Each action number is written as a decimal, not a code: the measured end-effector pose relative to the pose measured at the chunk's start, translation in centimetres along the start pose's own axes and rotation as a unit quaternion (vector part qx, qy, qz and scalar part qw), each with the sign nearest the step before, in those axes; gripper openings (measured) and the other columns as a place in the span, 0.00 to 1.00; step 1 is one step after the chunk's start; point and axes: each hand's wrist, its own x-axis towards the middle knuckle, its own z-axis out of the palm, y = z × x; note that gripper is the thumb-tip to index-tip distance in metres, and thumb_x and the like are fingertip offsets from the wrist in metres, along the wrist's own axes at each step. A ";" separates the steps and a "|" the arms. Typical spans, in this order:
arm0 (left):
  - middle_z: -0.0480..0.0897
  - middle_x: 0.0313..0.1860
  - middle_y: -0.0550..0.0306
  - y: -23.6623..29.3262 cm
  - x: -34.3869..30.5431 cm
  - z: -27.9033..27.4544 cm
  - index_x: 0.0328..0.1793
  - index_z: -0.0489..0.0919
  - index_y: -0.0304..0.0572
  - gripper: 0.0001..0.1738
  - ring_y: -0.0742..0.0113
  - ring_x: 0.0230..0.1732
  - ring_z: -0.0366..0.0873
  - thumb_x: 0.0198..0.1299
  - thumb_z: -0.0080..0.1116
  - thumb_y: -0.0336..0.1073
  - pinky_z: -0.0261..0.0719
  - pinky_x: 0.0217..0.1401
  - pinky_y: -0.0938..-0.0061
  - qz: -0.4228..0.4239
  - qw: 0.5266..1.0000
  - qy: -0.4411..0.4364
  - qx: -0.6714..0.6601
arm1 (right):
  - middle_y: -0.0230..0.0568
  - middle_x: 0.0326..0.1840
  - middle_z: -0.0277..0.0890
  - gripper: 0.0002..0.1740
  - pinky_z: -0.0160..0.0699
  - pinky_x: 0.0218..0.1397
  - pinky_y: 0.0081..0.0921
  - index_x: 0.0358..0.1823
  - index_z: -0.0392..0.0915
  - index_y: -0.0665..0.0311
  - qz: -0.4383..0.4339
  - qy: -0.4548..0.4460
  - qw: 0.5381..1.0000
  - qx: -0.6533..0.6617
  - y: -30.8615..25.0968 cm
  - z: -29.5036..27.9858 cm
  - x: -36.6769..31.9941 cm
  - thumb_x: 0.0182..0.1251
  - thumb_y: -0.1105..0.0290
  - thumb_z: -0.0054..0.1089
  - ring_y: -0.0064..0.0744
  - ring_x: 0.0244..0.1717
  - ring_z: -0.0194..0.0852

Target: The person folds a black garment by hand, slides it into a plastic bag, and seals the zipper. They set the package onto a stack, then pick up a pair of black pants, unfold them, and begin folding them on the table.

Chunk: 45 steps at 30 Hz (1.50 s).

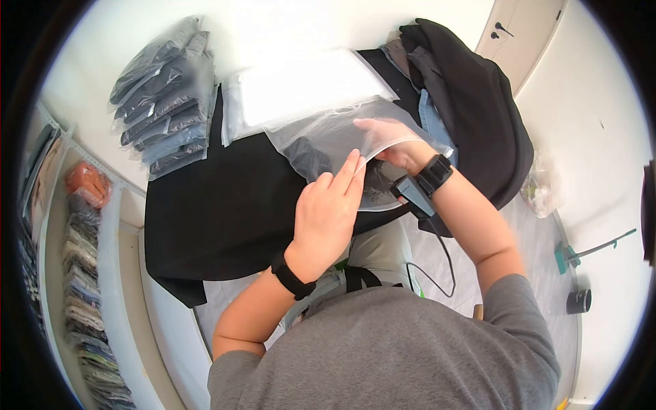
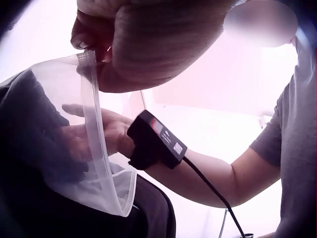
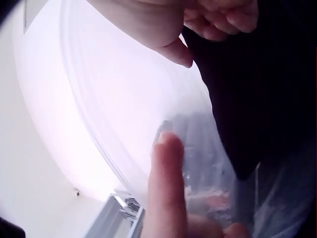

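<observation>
Grey shirt [image 1: 383,348], nearest. Clear bag [image 1: 331,123], between hands; dark garment [image 1: 307,154] inside, beyond left fingers. Left hand [image 1: 324,215]: pinches rim. Right hand [image 1: 400,147]: inside; grip, cannot tell. Step, judged: arranging contents; next move calls for a steady rim.

Two hands [image 1: 326,213], two black wristbands [image 1: 293,277] — one held clear bag [image 1: 321,130] — one door [image 1: 523,31], one black container [image 1: 578,302]

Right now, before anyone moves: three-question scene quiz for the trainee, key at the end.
1. The right hand reaches: a) under the black cloth, b) into the clear plastic bag, c) onto the white door?
2. True or false: the stack of bagged dark clothes sits right of the flat white stack.
3. Fill in: the left hand pinches the bag's open ____.

Key: 1 b; 2 false, it sits left; 3 edge.
</observation>
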 end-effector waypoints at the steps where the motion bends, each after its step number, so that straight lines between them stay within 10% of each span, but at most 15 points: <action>1: 0.75 0.62 0.53 0.0 0.2 0.0 0.57 0.75 0.33 0.27 0.62 0.30 0.72 0.46 0.53 0.20 0.74 0.35 0.72 -0.001 1.000 0.003 0.005 | 0.27 0.24 0.67 0.09 0.64 0.21 0.20 0.35 0.75 0.59 -0.003 -0.005 1.000 -0.002 -0.2 0.9 0.5 0.61 0.64 0.64 0.20 0.21 0.64; 8: 0.73 0.64 0.50 -0.1 1.5 0.3 0.60 0.74 0.30 0.28 0.62 0.27 0.69 0.47 0.51 0.20 0.74 0.33 0.72 -0.010 0.997 0.079 -0.009 | 0.45 0.54 0.69 0.17 0.74 0.60 0.37 0.54 0.69 0.67 -0.029 -0.003 0.984 0.175 -1.3 6.8 3.2 0.69 0.66 0.53 0.39 0.55 0.70; 13: 0.74 0.63 0.49 0.0 1.5 0.4 0.59 0.75 0.29 0.27 0.63 0.27 0.69 0.48 0.51 0.21 0.73 0.33 0.73 0.005 0.997 0.078 -0.007 | 0.43 0.55 0.69 0.17 0.71 0.62 0.34 0.55 0.68 0.68 -0.080 -0.142 0.961 0.224 3.0 4.8 14.9 0.70 0.65 0.50 0.36 0.57 0.68; 17: 0.74 0.63 0.50 -0.1 1.2 0.6 0.57 0.76 0.30 0.25 0.65 0.27 0.70 0.49 0.51 0.21 0.73 0.34 0.74 -0.002 0.998 0.061 -0.002 | 0.43 0.57 0.68 0.21 0.67 0.60 0.34 0.59 0.66 0.66 -0.057 -0.111 0.989 0.074 2.8 5.9 14.7 0.71 0.61 0.49 0.40 0.58 0.67; 19: 0.74 0.63 0.51 -0.3 1.2 0.3 0.58 0.76 0.30 0.25 0.65 0.28 0.71 0.49 0.52 0.20 0.73 0.35 0.74 -0.011 0.998 0.057 -0.022 | 0.44 0.73 0.53 0.29 0.36 0.73 0.53 0.69 0.58 0.58 -0.046 -0.138 0.984 0.101 2.5 6.6 14.3 0.70 0.60 0.49 0.40 0.75 0.43; 23: 0.74 0.63 0.51 -0.7 1.1 0.0 0.58 0.76 0.31 0.25 0.65 0.28 0.71 0.49 0.52 0.20 0.73 0.34 0.74 -0.017 0.998 0.056 -0.030 | 0.44 0.73 0.55 0.31 0.39 0.73 0.54 0.71 0.57 0.58 -0.046 -0.136 0.990 -0.008 0.5 8.4 11.2 0.69 0.60 0.50 0.42 0.74 0.45; 25: 0.74 0.63 0.51 -0.6 1.1 0.1 0.57 0.76 0.32 0.25 0.66 0.27 0.71 0.49 0.53 0.20 0.72 0.33 0.75 -0.012 0.997 0.063 -0.039 | 0.46 0.70 0.59 0.31 0.45 0.73 0.47 0.70 0.58 0.60 -0.186 -0.140 0.907 -0.351 -0.4 9.8 9.5 0.68 0.59 0.50 0.41 0.72 0.50; 29: 0.74 0.63 0.52 -0.6 0.9 0.1 0.56 0.77 0.32 0.24 0.67 0.26 0.70 0.48 0.53 0.21 0.72 0.32 0.75 -0.003 0.998 0.050 -0.048 | 0.53 0.75 0.49 0.38 0.48 0.75 0.36 0.75 0.48 0.61 -0.160 -0.136 0.838 -0.504 0.9 11.2 13.2 0.69 0.51 0.46 0.48 0.76 0.46; 34: 0.75 0.63 0.52 -0.8 0.2 0.5 0.56 0.77 0.32 0.25 0.68 0.25 0.68 0.47 0.54 0.21 0.71 0.30 0.77 0.011 0.997 0.049 -0.055 | 0.60 0.77 0.40 0.39 0.45 0.75 0.48 0.77 0.43 0.52 -0.104 -0.076 0.690 -0.712 0.6 13.9 13.1 0.68 0.51 0.44 0.60 0.76 0.41; 38: 0.75 0.63 0.52 -0.9 -0.1 0.5 0.56 0.78 0.32 0.25 0.68 0.25 0.68 0.46 0.54 0.21 0.71 0.30 0.77 0.019 0.997 0.048 -0.049 | 0.57 0.77 0.40 0.36 0.47 0.72 0.54 0.76 0.46 0.38 -0.118 0.027 0.693 -0.711 2.0 14.7 14.7 0.65 0.57 0.43 0.57 0.76 0.41; 45: 0.73 0.64 0.49 -1.2 -0.6 -0.2 0.58 0.77 0.39 0.27 0.67 0.26 0.70 0.47 0.55 0.22 0.71 0.31 0.75 0.018 0.998 0.026 -0.052 | 0.54 0.77 0.42 0.39 0.43 0.71 0.63 0.76 0.45 0.43 -0.070 0.071 0.689 -0.718 0.6 14.6 15.2 0.64 0.51 0.45 0.58 0.77 0.35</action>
